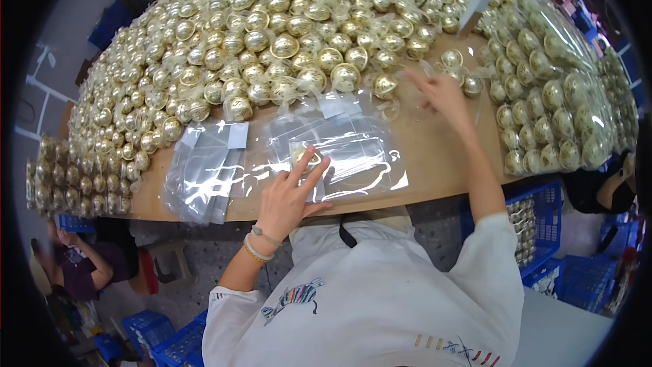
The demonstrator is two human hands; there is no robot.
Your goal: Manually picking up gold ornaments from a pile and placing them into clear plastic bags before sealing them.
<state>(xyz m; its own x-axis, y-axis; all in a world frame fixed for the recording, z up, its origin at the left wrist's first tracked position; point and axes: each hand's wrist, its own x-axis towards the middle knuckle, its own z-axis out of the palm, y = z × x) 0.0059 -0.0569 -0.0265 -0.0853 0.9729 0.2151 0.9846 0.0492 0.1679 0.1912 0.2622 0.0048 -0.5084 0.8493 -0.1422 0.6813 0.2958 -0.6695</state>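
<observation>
- The left hand (291, 194) is lying flat in the lower middle of the frame, its fingers spread apart and pressing down on a clear plastic bag (339, 153) that is sitting on the wooden table (435, 156).
- A gold bell (305, 156) is showing through the bag just under the left fingertips.
- The right hand (441, 95) is reaching toward the upper right of centre, its fingers loosely apart and blurred; whether they are touching anything cannot be told.
- A single gold bell (386, 85) is lying just left of the right hand, and two small bagged bells (462, 71) are lying just above it.
- A stack of empty clear bags (204, 170) is resting at the left of the pressed bag, near the table's front edge.
- A huge heap of gold bells (258, 34) is filling the upper left and top of the frame.
- Large sacks of packed bells (550, 95) are piling up at the right.
- Blue crates (543, 224) are standing at the lower right.
</observation>
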